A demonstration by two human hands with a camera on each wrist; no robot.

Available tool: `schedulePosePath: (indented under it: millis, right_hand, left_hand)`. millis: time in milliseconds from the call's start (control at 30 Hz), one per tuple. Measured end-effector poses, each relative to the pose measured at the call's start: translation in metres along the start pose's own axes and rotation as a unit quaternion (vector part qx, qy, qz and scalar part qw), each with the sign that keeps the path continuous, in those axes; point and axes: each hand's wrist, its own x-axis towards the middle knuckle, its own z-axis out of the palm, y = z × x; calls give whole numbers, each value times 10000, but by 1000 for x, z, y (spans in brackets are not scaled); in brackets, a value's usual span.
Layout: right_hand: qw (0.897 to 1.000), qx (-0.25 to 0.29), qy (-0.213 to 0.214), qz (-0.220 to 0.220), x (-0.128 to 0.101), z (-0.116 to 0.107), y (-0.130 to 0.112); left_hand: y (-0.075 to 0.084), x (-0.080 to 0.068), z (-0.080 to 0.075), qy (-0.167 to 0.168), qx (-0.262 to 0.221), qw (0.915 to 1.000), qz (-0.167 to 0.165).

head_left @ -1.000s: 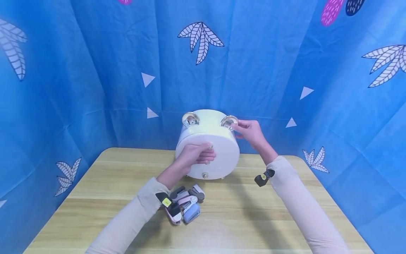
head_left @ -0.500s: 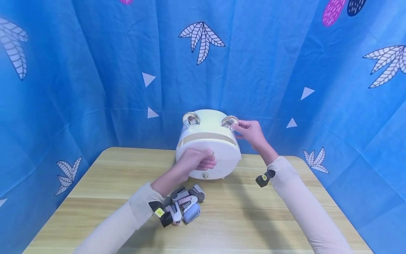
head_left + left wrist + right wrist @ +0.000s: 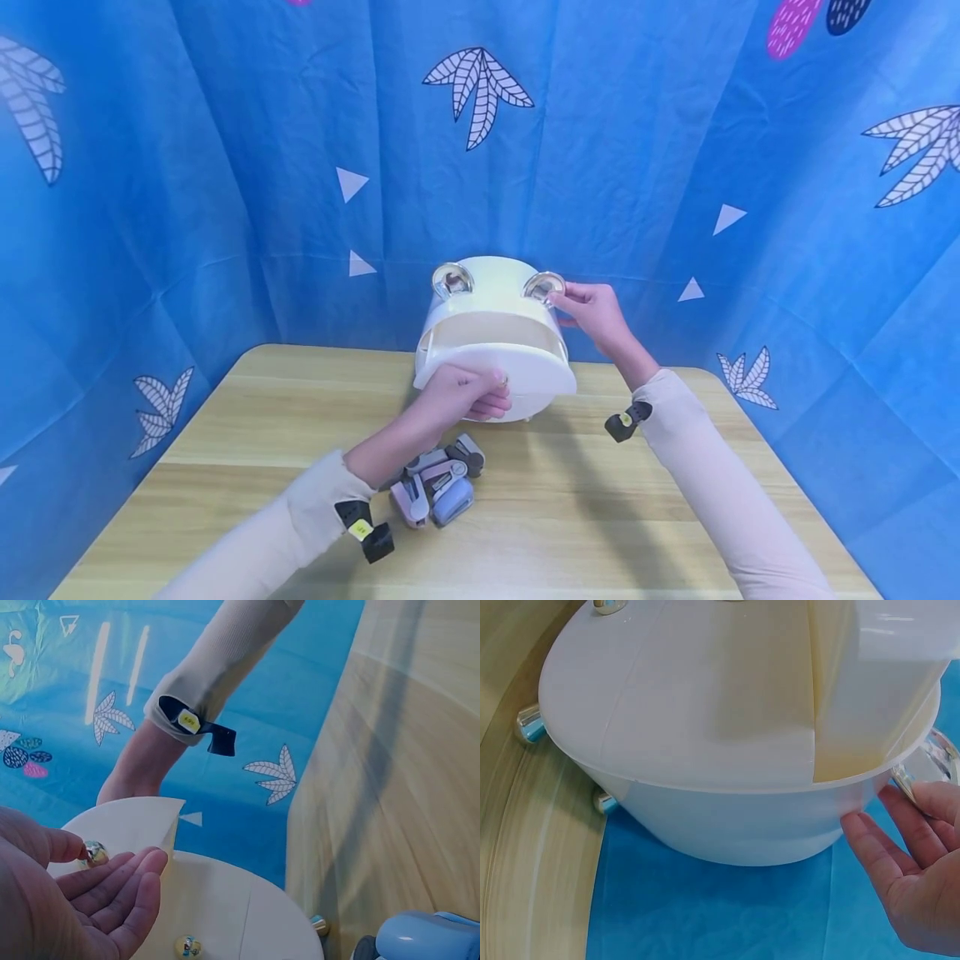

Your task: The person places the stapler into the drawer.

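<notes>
A rounded white drawer box (image 3: 495, 282) stands at the table's back, with two shiny gold ear-shaped rings on top. Its upper drawer (image 3: 542, 372) is pulled partway out, showing a hollow interior behind the front panel. My left hand (image 3: 459, 395) pinches the gold knob (image 3: 95, 853) of that drawer between thumb and index finger, the other fingers extended below. My right hand (image 3: 594, 317) grips the right gold ear (image 3: 543, 285), and in the right wrist view its lower fingers touch the box's side. A second gold knob (image 3: 188, 946) sits on the closed lower drawer front.
Several small staplers lie clustered on the wooden table (image 3: 570, 517) in front of the box, among them a blue stapler (image 3: 453, 502) and a white-and-pink one (image 3: 411, 500). My left forearm passes beside them. A blue patterned curtain (image 3: 630, 167) hangs close behind and along both sides.
The upper drawer has slid out toward me from closed, drawn by my left hand, which moved down and nearer. My right hand stays on the ear.
</notes>
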Motion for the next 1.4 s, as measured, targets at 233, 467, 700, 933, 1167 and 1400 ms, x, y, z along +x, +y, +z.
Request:
schedulePosePath:
  millis: [233, 467, 700, 933, 1167, 1400]
  right_hand:
    - [10000, -2, -37, -53, 0, 0, 2]
    - [10000, 18, -45, -49, 0, -1, 2]
    - [10000, 17, -33, -37, -1, -1, 1]
    - [10000, 23, -47, -48, -1, -1, 0]
    - [10000, 4, -63, -29, 0, -1, -1]
    - [10000, 16, -45, -13, 0, -1, 0]
  left_hand:
    - [-1, -8, 2, -135, 167, 9997, 75]
    - [-4, -13, 3, -207, 243, 9993, 218]
    - [-5, -16, 3, -210, 197, 9994, 191]
    - [-8, -17, -4, -464, 979, 9928, 518]
    - [-27, -19, -11, -1275, 3479, 9169, 1483]
    - [-61, -21, -13, -1454, 5478, 7906, 2317]
